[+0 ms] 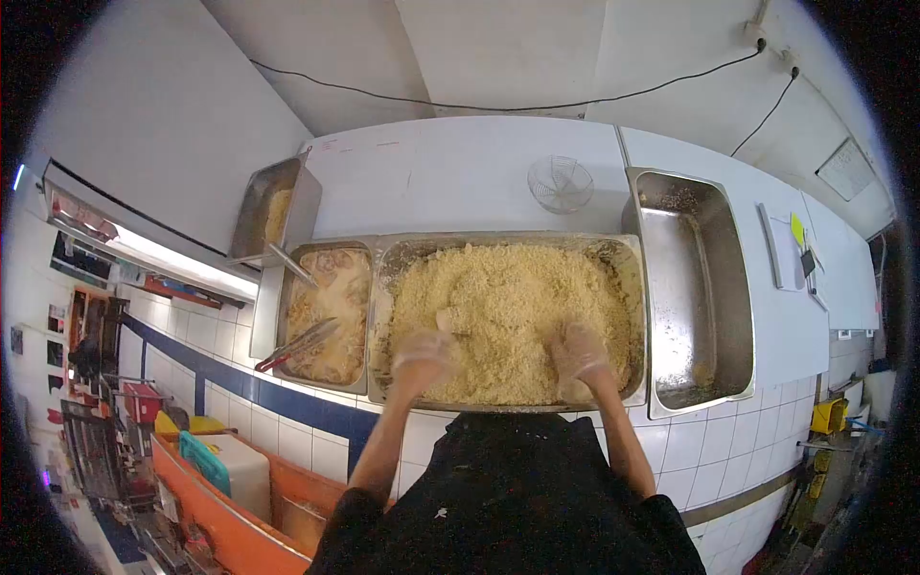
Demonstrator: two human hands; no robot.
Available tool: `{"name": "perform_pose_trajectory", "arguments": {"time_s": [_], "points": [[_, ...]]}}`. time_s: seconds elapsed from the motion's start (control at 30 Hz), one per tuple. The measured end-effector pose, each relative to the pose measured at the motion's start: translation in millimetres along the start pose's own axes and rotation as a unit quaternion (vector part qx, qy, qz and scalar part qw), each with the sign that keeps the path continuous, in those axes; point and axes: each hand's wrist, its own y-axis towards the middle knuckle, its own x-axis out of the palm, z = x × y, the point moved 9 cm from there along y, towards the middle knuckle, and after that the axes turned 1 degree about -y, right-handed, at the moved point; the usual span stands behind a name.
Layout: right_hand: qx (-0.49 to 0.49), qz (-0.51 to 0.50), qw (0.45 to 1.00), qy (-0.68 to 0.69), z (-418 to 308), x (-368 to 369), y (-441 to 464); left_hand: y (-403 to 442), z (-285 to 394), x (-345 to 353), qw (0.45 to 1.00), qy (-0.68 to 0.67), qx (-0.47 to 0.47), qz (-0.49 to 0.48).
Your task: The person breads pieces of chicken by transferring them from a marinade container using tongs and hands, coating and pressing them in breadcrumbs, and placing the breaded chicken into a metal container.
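Observation:
A large metal pan [634,287] is filled with pale yellow crumbs [517,297] that look like breadcrumbs. My left hand [422,356], in a clear glove, is at the left front of the crumbs, its fingers smeared by motion. On the right side my right hand [579,353], also gloved, touches the crumbs, fingers blurred and partly buried. A lighter lump [444,319] shows in the crumbs just beyond my left hand. Left of the pan, a smaller metal pan [361,376] contains pieces in a milky liquid, and tongs [299,345] with red handle ends lie across it.
A deep metal pan [695,278] with scattered crumbs stands at the right. Behind, a round wire strainer [561,184] rests on the white counter [441,177]. Another metal container [305,206] is at the back left. A clipboard or pad [783,249] lies far right.

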Motion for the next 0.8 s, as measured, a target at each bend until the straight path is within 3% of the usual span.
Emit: {"name": "perform_pose_trajectory", "arguments": {"time_s": [0.07, 0.1, 0.13, 0.17, 0.2, 0.23, 0.27, 0.3, 0.33, 0.4, 0.47, 0.53, 0.57, 0.6, 0.63, 0.67, 0.7, 0.73, 0.77, 0.8], "points": [[-0.009, 0.055, 0.998, 0.037, 4.7, 4.4, 3.6, -12.2, 45.5, 33.5, 0.978, 0.092, 0.165, -0.083], [0.054, -0.046, 0.995, 0.071, 7.4, 13.9, 7.1, -9.3, 50.8, 47.8, 0.979, 0.09, 0.165, -0.082], [0.115, -0.146, 0.977, 0.103, 9.0, 25.2, 4.7, 2.7, 38.4, 53.4, 0.996, -0.063, 0.054, -0.041], [0.114, -0.144, 0.978, 0.099, 3.5, 23.5, 3.3, 8.8, 21.9, 62.4, 0.975, -0.214, -0.056, 0.001], [0.106, -0.104, 0.949, 0.279, -7.4, 20.2, 1.9, 13.1, 28.7, 64.7, 0.975, -0.215, -0.055, 0.005], [0.094, -0.063, 0.886, 0.45, -16.0, 15.3, 1.4, 12.6, 19.5, 63.1, 0.909, -0.395, -0.117, 0.067], [0.093, -0.064, 0.886, 0.45, -19.4, 12.9, 5.4, 7.9, 7.2, 66.5, 0.802, -0.557, -0.175, 0.127], [0.053, -0.03, 0.892, 0.447, -27.0, -2.8, 15.4, 8.8, 9.9, 56.3, 0.801, -0.558, -0.177, 0.129], [0.012, 0.004, 0.896, 0.444, -35.7, -19.3, 26.2, 13.9, 17.4, 23.9, 0.845, -0.489, -0.144, 0.163], [0.119, -0.024, 0.937, 0.329, -37.1, -30.9, 57.3, 36.5, 16.8, -9.0, 0.898, -0.377, -0.121, 0.191], [-0.005, 0.189, 0.973, 0.135, -50.6, -50.5, 81.9, 67.5, 10.0, -21.5, 0.913, -0.337, -0.133, 0.187], [-0.014, 0.178, 0.977, 0.115, -65.3, -42.2, 102.3, 88.9, 10.3, -6.0, 0.962, -0.176, -0.192, 0.082], [-0.022, 0.173, 0.98, 0.096, -71.2, -38.6, 110.2, 93.4, 12.8, 2.7, 0.963, -0.175, -0.193, 0.075], [-0.015, 0.167, 0.981, 0.1, -66.8, -26.5, 117.5, 95.6, 19.8, -2.4, 0.959, -0.163, -0.118, 0.201], [-0.087, 0.218, 0.967, 0.1, -73.7, -22.4, 118.1, 89.3, 24.4, -2.6, 0.934, -0.151, -0.041, 0.321], [-0.16, 0.269, 0.945, 0.097, -80.4, -21.9, 112.1, 96.5, 12.5, 19.8, 0.936, -0.153, -0.045, 0.313], [-0.153, 0.259, 0.949, 0.098, -82.9, -26.4, 102.5, 104.9, -3.2, 51.7, 0.946, -0.18, -0.057, 0.263], [-0.122, 0.159, 0.975, 0.1, -90.9, -29.1, 95.0, 105.6, -11.4, 77.4, 0.953, -0.207, -0.069, 0.211], [-0.09, 0.061, 0.989, 0.102, -92.7, -21.6, 93.2, 97.8, -1.0, 62.6, 0.954, -0.21, -0.07, 0.201], [-0.082, 0.054, 0.99, 0.104, -86.2, -10.3, 97.8, 89.3, 18.2, 34.3, 0.956, -0.239, -0.086, 0.145]]}}
